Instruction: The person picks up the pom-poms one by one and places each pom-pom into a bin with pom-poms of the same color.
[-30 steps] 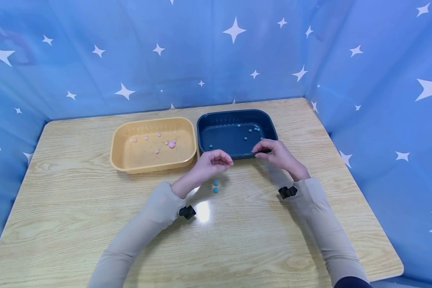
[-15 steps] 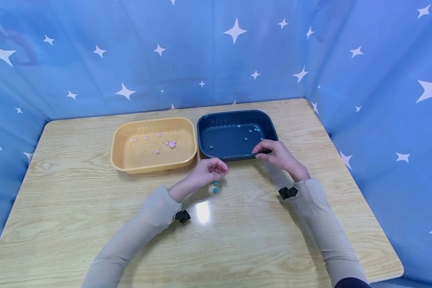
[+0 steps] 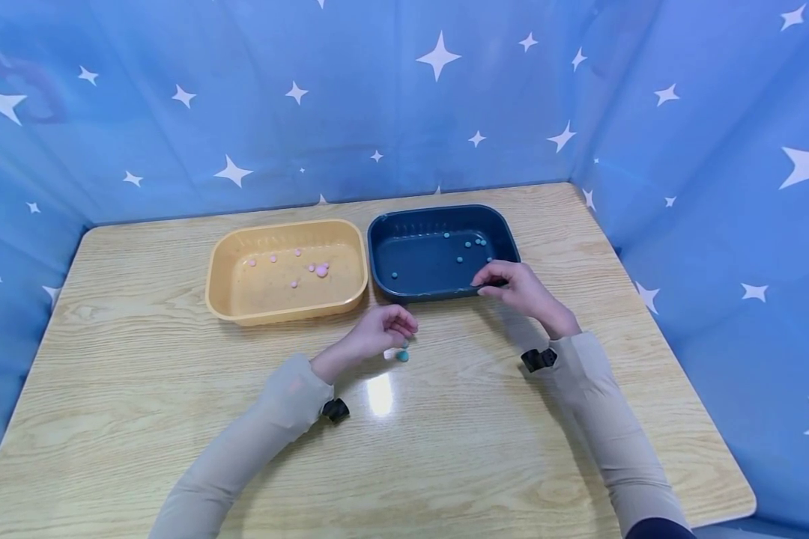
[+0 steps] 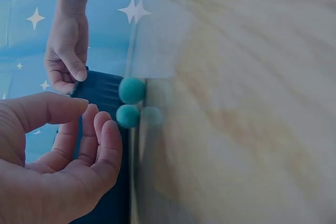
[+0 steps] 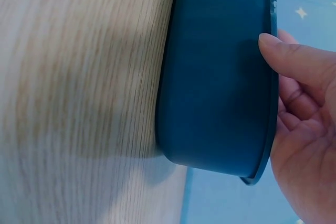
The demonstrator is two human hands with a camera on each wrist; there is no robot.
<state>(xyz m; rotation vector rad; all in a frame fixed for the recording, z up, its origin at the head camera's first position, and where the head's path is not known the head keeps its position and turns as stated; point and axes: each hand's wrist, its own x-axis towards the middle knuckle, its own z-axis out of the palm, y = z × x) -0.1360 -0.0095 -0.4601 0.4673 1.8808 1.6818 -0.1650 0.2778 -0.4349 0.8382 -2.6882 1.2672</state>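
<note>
My left hand [image 3: 377, 331] hovers low over the table, fingers loosely curled, nothing between thumb and forefinger. Two teal pom-poms lie by its fingertips: the nearer pom-pom [image 3: 403, 356] shows whole in the head view, while the farther pom-pom [image 3: 405, 343] is partly covered by the fingers. In the left wrist view both balls, the larger pom-pom [image 4: 132, 91] and the smaller pom-pom [image 4: 127, 116], appear just beyond the fingertips. With thumb outside and fingers inside, my right hand [image 5: 304, 93] grips the rim of the dark blue tray [image 5: 215, 77] at its near right corner.
Several small teal balls [image 3: 460, 260] lie in the dark blue tray. A yellow tray [image 3: 290, 311] with several pink balls [image 3: 321, 271] stands left of it. A blue star-patterned curtain [image 3: 377, 90] encloses the back and sides of the wooden table [image 3: 479, 434].
My left hand has moved back from the dark blue tray's front edge, toward me and slightly left, down to the two teal pom-poms. The right hand has kept its grip in place.
</note>
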